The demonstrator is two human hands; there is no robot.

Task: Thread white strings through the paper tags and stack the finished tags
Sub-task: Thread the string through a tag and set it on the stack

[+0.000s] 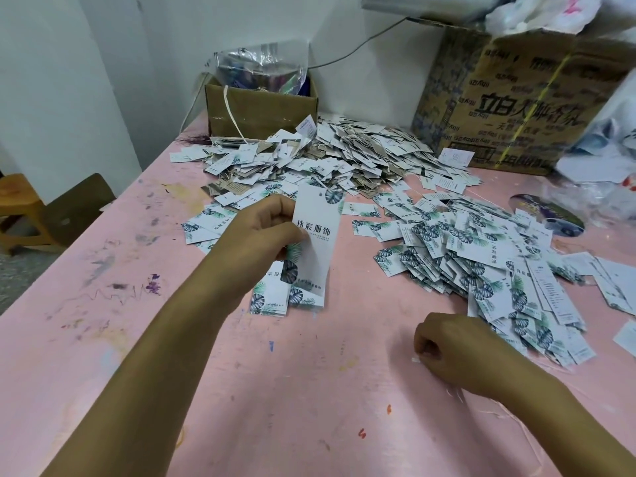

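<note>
Tag (316,232) printed 玮宸服饰 held in left hand (265,232)

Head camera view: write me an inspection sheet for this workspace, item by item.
Surface: pink tabletop, stained with paint marks and scribbles.
Job's things: long white leaf-printed paper tag held up; small tag stack under it; loose tag heap at right; strung tag heap at the back.
Clutter: small open brown cardboard box holding a clear plastic bag; large printed cardboard carton; white plastic bags.
Hands: left hand grips the long tag; right hand curled, apparently pinching a thin white string.
Cables: grey cable hanging behind the small box.
Surroundings: white wall; wooden stool at left.
</note>
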